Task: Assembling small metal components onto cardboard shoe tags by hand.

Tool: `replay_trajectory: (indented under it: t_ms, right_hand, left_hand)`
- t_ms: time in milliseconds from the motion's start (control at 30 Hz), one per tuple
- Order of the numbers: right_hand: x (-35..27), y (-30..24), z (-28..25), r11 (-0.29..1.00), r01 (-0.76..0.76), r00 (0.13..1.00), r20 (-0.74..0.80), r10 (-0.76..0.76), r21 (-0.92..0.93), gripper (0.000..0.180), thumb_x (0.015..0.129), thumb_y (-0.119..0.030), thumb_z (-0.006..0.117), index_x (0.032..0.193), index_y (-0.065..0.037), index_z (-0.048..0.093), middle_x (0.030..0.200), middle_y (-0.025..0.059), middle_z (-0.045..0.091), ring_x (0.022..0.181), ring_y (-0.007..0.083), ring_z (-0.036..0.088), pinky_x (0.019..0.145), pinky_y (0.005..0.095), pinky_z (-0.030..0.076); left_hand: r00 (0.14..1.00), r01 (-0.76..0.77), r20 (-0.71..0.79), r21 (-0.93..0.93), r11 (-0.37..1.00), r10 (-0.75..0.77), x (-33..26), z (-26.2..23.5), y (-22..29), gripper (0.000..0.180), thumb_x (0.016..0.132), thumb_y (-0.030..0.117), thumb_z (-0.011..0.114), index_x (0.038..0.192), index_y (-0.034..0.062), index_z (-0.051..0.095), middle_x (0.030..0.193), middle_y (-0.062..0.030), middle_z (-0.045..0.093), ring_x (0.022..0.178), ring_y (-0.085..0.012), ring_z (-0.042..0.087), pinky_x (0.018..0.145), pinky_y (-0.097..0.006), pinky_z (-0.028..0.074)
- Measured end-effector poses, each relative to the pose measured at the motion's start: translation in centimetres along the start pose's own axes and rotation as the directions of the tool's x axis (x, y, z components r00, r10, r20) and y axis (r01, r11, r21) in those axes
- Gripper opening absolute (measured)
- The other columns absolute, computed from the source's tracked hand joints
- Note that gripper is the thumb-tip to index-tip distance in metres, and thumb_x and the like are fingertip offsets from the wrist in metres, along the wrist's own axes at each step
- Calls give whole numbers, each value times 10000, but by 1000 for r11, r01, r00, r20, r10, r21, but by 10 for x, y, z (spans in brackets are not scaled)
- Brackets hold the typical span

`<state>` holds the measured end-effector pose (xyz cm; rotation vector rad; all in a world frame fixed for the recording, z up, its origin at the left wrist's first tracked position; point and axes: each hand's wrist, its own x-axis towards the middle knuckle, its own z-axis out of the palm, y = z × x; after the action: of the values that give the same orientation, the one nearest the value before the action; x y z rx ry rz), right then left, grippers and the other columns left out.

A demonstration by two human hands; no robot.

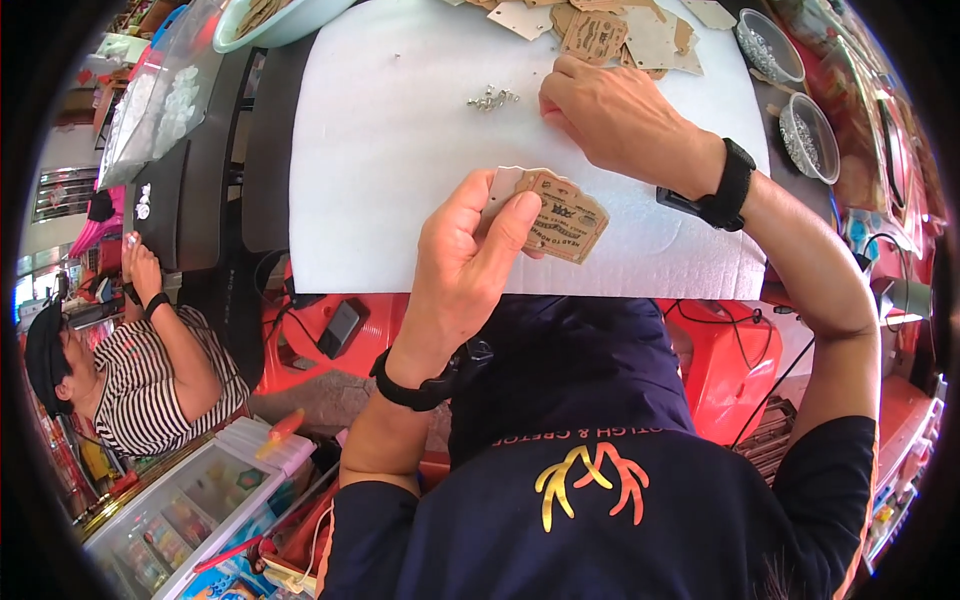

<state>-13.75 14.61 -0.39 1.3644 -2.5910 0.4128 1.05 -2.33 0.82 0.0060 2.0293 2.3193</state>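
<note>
In my left hand (462,262) is a small stack of brown printed cardboard cards (568,222) with scalloped edges, pinched between thumb and fingers. A pale card back shows behind the front one. My right hand (628,118) is over the white foam sheet (390,150), its fingers curled together and pointing down. Whatever its fingertips may hold is hidden. Just left of it lies a little heap of small shiny silver pieces (492,98). Beyond the right hand, a loose pile of similar cards (595,38) covers the sheet's far edge.
Two clear round tubs (808,138) of small silver pieces stand to the right. A pale basin (290,22) with brown cards is at the far left, near a plastic bag (165,105) of white items. Another person (165,375) in stripes sits at left. Red stools (725,350) flank me.
</note>
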Motion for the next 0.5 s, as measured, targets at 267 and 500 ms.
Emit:
replay_trajectory:
  t_ms: [267, 500]
  right_hand:
    - [-2, -10, -39, 675, -283, 920, 393, -10, 681, 203, 976, -220, 592, 994, -22, 631, 736, -2, 577, 644, 77, 499, 585, 241, 427]
    - [-6, -7, -57, 472, -477, 810, 579, -91, 741, 223, 957, -260, 626, 976, -39, 652, 702, -41, 558, 626, 35, 494, 557, 204, 404]
  left_hand:
    - [999, -40, 27, 138, 990, 37, 5, -1, 8, 209, 997, 165, 559, 1080, -26, 576, 927, -50, 649, 829, -83, 586, 739, -251, 495]
    - [996, -25, 84, 205, 978, 7, 4, 6, 12, 180, 975, 140, 585, 1009, -36, 594, 854, -67, 642, 781, -89, 568, 706, -258, 487]
